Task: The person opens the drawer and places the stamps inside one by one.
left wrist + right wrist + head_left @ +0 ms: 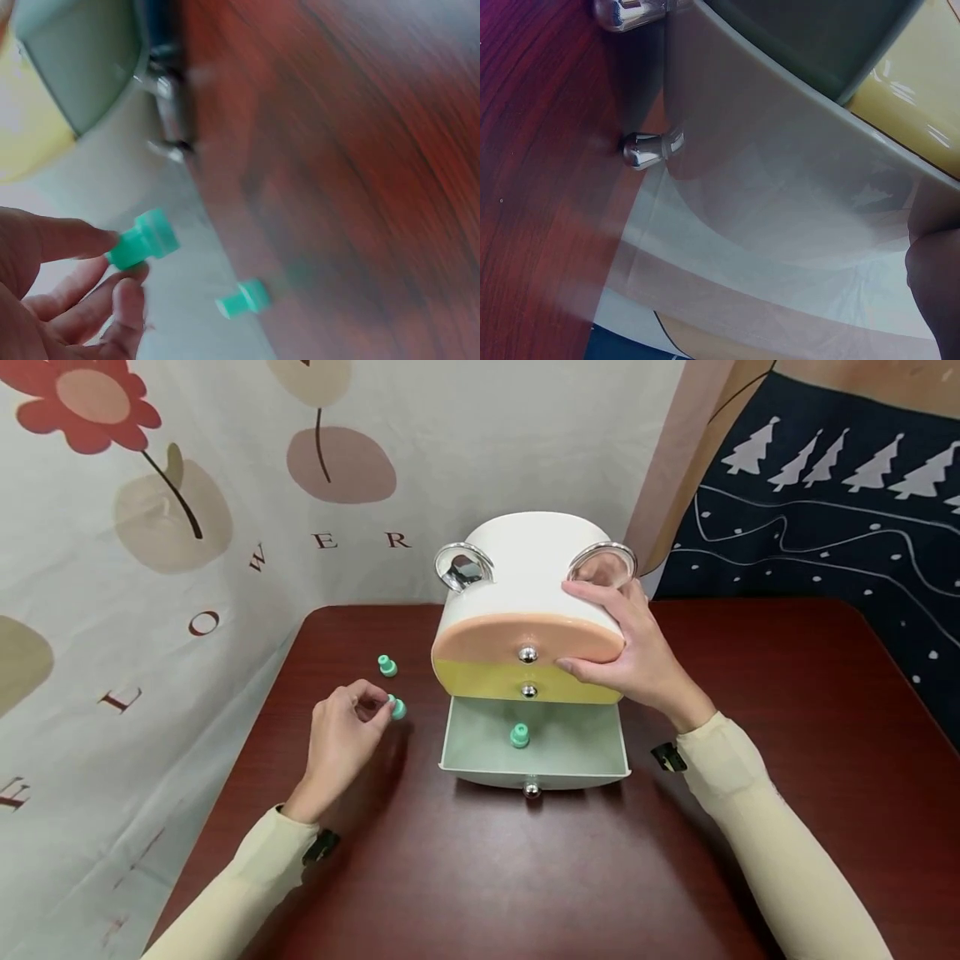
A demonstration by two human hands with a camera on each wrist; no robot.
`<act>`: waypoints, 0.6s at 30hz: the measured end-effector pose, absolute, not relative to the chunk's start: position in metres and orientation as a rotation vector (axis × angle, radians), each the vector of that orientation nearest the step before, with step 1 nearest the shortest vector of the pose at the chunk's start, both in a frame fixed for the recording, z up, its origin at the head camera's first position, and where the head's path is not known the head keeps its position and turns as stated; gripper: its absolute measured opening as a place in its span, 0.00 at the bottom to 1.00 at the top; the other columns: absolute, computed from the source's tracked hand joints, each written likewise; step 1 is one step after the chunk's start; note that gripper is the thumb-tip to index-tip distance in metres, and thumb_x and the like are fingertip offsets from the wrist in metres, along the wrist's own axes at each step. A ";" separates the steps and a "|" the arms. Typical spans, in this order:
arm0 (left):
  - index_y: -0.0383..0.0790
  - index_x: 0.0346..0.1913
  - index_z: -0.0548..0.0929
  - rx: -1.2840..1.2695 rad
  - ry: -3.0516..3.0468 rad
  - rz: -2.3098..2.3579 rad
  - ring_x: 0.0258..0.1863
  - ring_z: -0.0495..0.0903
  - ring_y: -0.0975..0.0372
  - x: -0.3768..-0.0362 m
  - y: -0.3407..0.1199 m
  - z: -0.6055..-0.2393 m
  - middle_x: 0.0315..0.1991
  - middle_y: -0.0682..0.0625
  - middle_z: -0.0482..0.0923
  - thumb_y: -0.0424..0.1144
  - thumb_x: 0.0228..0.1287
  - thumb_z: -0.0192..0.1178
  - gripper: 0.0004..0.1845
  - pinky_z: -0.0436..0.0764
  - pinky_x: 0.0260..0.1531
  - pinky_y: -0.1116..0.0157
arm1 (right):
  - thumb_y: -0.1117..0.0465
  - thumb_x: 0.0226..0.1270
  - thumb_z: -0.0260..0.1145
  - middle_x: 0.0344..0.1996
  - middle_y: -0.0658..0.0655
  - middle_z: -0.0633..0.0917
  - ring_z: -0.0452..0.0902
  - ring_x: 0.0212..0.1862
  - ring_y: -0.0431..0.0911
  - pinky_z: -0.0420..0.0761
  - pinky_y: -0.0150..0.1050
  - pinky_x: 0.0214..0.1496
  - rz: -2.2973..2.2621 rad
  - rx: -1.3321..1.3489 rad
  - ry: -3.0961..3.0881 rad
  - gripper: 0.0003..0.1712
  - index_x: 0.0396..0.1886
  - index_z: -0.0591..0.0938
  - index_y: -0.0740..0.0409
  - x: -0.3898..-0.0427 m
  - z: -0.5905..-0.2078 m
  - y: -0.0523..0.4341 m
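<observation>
Between thumb and fingers my left hand (345, 735) pinches a small green stepped peg (146, 238), left of the drawer cabinet. A second green peg (387, 666) stands on the table just beyond that hand. The cabinet (540, 552) is rounded and white, with orange and yellow drawer fronts and two silver ear-like discs on top. Its lowest, pale green drawer (480, 743) is pulled out, and a third green peg (520, 736) stands inside. My right hand (641, 652) grips the cabinet's upper right side, thumb on the front and fingers near the right disc.
The dark red wooden table (570, 877) carries everything. Short silver feet (645, 150) hold up the cabinet. Behind and left hangs a flower-printed cloth (480, 435); at the back right is a dark cloth (810, 527) with white trees.
</observation>
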State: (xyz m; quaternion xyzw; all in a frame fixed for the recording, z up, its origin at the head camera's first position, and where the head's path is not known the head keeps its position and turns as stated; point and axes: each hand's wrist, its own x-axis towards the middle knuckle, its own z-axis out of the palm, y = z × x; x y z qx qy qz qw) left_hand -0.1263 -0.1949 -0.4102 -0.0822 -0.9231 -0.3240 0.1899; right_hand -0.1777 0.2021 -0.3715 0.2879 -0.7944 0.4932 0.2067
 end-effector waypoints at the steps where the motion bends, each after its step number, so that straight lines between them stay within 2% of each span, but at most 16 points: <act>1: 0.37 0.37 0.90 -0.241 -2.573 -0.924 0.28 0.83 0.58 -0.122 -0.191 -0.408 0.31 0.48 0.87 0.28 0.65 0.76 0.04 0.77 0.31 0.64 | 0.62 0.48 0.89 0.61 0.61 0.78 0.66 0.61 0.47 0.69 0.51 0.56 1.375 0.802 -2.214 0.48 0.74 0.82 0.49 -0.177 -0.372 0.202; 6: 0.40 0.39 0.91 -0.336 -2.423 -1.004 0.31 0.79 0.61 -0.101 -0.173 -0.398 0.30 0.50 0.83 0.30 0.62 0.79 0.06 0.75 0.31 0.72 | 0.62 0.49 0.89 0.61 0.62 0.78 0.66 0.61 0.46 0.69 0.51 0.56 1.376 0.805 -2.211 0.48 0.74 0.82 0.49 -0.175 -0.372 0.202; 9: 0.40 0.40 0.91 -0.422 -2.337 -1.078 0.31 0.78 0.62 -0.093 -0.162 -0.393 0.31 0.52 0.82 0.29 0.61 0.80 0.08 0.75 0.31 0.74 | 0.62 0.50 0.89 0.61 0.61 0.78 0.65 0.61 0.45 0.69 0.51 0.56 1.372 0.804 -2.211 0.48 0.74 0.82 0.48 -0.176 -0.371 0.202; 13: 0.41 0.41 0.92 -0.550 -2.289 -1.174 0.30 0.78 0.62 -0.086 -0.143 -0.389 0.33 0.55 0.84 0.27 0.60 0.80 0.09 0.77 0.30 0.72 | 0.62 0.49 0.89 0.62 0.62 0.77 0.65 0.61 0.45 0.69 0.50 0.56 1.364 0.805 -2.210 0.48 0.74 0.82 0.49 -0.177 -0.370 0.202; 18: 0.41 0.38 0.92 -0.694 -2.348 -1.191 0.28 0.78 0.60 -0.083 -0.118 -0.391 0.31 0.53 0.84 0.28 0.59 0.81 0.09 0.79 0.26 0.64 | 0.62 0.50 0.88 0.62 0.62 0.77 0.65 0.61 0.44 0.69 0.50 0.56 1.380 0.803 -2.206 0.47 0.74 0.82 0.49 -0.178 -0.371 0.202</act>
